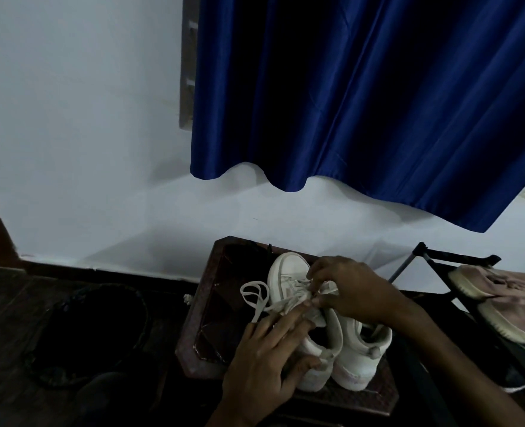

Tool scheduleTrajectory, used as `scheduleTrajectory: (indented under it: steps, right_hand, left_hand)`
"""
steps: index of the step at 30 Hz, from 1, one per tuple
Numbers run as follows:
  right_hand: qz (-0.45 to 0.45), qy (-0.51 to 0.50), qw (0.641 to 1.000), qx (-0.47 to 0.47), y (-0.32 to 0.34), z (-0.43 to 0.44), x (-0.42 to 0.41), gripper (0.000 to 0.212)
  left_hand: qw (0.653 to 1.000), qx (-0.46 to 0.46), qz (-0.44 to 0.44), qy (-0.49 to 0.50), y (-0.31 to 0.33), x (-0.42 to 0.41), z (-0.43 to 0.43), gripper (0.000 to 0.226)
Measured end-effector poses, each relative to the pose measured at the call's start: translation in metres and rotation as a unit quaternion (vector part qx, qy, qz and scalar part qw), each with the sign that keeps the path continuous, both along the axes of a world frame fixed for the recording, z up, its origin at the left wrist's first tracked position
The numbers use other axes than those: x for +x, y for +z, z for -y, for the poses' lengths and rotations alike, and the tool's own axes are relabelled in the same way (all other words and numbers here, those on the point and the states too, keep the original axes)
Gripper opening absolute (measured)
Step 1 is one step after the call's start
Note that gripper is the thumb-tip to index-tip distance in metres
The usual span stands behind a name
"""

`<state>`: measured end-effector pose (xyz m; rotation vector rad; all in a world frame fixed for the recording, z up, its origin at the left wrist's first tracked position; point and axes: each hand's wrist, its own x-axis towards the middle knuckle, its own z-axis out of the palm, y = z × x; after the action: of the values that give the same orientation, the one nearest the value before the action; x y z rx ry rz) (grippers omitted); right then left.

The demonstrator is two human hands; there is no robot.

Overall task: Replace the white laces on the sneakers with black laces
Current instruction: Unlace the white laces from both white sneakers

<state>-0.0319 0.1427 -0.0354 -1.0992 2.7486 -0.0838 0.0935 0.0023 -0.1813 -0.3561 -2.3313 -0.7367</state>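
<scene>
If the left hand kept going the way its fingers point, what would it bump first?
Probably the white lace bunched on the sneaker; the fingertips of the left hand are almost there. The right hand, pinching that lace, comes just behind. Depth is hard to judge.

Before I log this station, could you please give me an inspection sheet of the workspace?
Surface: dark wooden table, bearing both sneakers.
Job's things: white sneakers side by side, toes pointing away; white lace loosened, a loop hanging off to the left; black laces not made out.
Clutter: pink shoes on a black rack at the right.
Grippers: right hand pinches the white lace; left hand rests on one sneaker, fingers fairly straight.
Cables: nothing seen.
Surroundings: blue curtain, white wall, dark floor.
</scene>
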Motion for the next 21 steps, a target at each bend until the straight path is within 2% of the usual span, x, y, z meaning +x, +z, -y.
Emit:
scheduleTrajectory:
  steps: [5, 8, 9, 12, 15, 17, 21]
  right_hand:
    - [0.019, -0.017, 0.999, -0.043, 0.006, -0.002, -0.005, 0.006]
    - [-0.027, -0.099, 0.982, -0.159, 0.024, -0.024, -0.024, 0.027]
    - [-0.055, -0.128, 0.974, -0.177, 0.027, -0.032, -0.031, 0.028]
    - [-0.074, -0.135, 0.984, -0.091, 0.019, -0.035, -0.033, 0.011]
    - [-0.035, -0.046, 0.995, -0.085, 0.008, -0.018, -0.014, 0.020]
    - [-0.004, 0.005, 0.998, -0.056, 0.005, -0.006, -0.004, 0.017]
    - [-0.042, -0.016, 0.999, 0.012, 0.002, 0.007, 0.007, 0.017]
  left_hand:
    - [1.000, 0.009, 0.006, -0.008, 0.000, 0.000, -0.001, 0.044]
    - [1.000, 0.015, 0.008, -0.015, 0.002, 0.000, 0.000, 0.041]
    - [1.000, 0.014, 0.008, -0.016, 0.003, 0.000, 0.000, 0.041]
    - [1.000, 0.010, 0.003, -0.018, 0.006, 0.001, 0.000, 0.041]
    - [1.000, 0.009, -0.001, -0.012, 0.008, 0.001, 0.000, 0.042]
    - [1.000, 0.005, 0.007, -0.009, 0.007, 0.002, 0.000, 0.045]
    - [1.000, 0.002, 0.022, -0.012, 0.008, 0.002, 0.000, 0.048]
